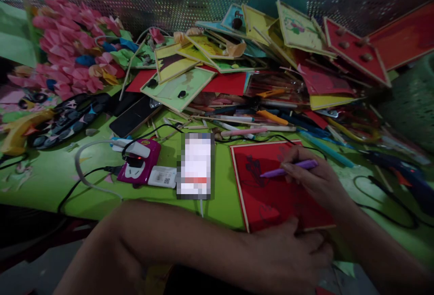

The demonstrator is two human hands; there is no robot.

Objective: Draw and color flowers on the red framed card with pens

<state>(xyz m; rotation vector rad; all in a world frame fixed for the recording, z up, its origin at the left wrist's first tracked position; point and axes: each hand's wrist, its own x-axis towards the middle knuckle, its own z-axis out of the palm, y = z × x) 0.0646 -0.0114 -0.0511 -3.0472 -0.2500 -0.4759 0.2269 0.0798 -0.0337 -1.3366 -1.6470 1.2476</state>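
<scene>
Pinching a purple pen between thumb and fingers, the right hand points its tip at dark line drawings on a red panel (head view, the only one). The grip sits well back from the tip, presumably so the lines stay in sight. The panel lies on the green surface, edged with pale sticks.

Left hand: palm down over the panel's lower edge, fingers loosely spread, probably to steady it. Its underside is hidden; cannot tell whether it pinches the edge. The left forearm crosses low, below the phone, which leaves the drawing area uncovered.

Phone lies beside the magenta power strip, likely for cable reach. Framed panels are heaped at the back, perhaps to free the front. Glue gun rests at right, apart from the panel.
</scene>
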